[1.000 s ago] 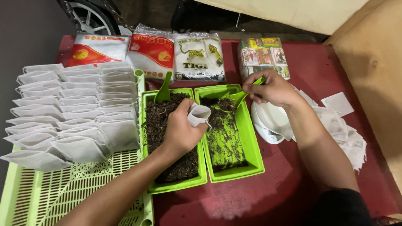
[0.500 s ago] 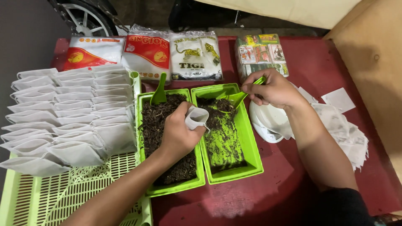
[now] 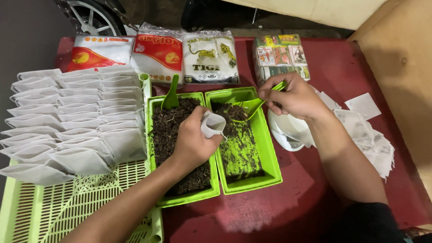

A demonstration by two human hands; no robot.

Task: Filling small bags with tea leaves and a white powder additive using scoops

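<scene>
Left hand gripping white pouch, right hand gripping green scoop just beside it

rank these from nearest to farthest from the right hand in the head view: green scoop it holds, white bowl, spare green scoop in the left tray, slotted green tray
From the right hand:
1. Green scoop, in its grip.
2. White bowl, just beneath the wrist.
3. Spare green scoop, standing in the left tray of dried leaves.
4. Slotted green tray, far left.
</scene>
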